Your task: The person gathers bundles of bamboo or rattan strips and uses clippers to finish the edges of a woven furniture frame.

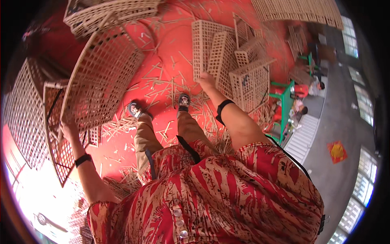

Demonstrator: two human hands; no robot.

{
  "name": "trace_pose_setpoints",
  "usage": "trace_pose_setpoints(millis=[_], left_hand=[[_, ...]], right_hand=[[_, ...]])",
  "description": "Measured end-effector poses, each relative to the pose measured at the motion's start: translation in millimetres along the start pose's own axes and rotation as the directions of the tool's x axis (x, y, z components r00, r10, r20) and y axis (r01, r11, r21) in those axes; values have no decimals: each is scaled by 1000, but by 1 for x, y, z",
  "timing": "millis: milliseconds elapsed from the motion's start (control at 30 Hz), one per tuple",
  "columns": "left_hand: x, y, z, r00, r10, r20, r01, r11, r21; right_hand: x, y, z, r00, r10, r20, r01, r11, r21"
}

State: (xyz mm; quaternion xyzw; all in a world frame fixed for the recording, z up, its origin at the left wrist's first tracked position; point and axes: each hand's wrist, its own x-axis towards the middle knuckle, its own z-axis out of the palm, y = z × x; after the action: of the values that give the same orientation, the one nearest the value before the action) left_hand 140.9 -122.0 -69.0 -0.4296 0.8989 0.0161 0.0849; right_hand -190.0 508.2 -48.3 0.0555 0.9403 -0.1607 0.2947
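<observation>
My left hand [70,127] is closed on the lower corner of a large woven bamboo basket [103,73], which stands tilted at the left. Its open-lattice side spreads up and away from my hand. My right hand [207,80] is closed at the near end of a narrow woven bamboo basket [202,44], ahead and slightly right of me. Just beside that one leans another slim lattice basket [221,57]. The fingertips of both hands are partly hidden.
More bamboo baskets stand at far left [26,114], along the top [113,16] and at right [252,85]. Cut bamboo strips [162,81] litter the red floor [174,36] around my feet. A green table [287,101] with people near it stands farther right.
</observation>
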Motion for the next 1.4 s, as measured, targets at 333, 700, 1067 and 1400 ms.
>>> trace_pose_setpoints(millis=[333, 700, 1067, 1400], left_hand=[[-20, 106, -5, 989, -38, 144, 38, 999, -1], [-125, 128, -41, 990, 141, 22, -141, 990, -10], [-236, 267, -60, 855, 352, 382, -411, 908, 82], [-239, 347, -44, 622, 763, 174, -762, 540, 357]], right_hand=[[-40, 333, -21, 988, -26, -152, -89, 711, -698], [17, 433, -37, 772, 633, -62, -556, 719, 417], [71, 518, -23, 951, 304, 63, -308, 949, 63], [-123, 449, -203, 974, 184, -133, -98, 871, 482]])
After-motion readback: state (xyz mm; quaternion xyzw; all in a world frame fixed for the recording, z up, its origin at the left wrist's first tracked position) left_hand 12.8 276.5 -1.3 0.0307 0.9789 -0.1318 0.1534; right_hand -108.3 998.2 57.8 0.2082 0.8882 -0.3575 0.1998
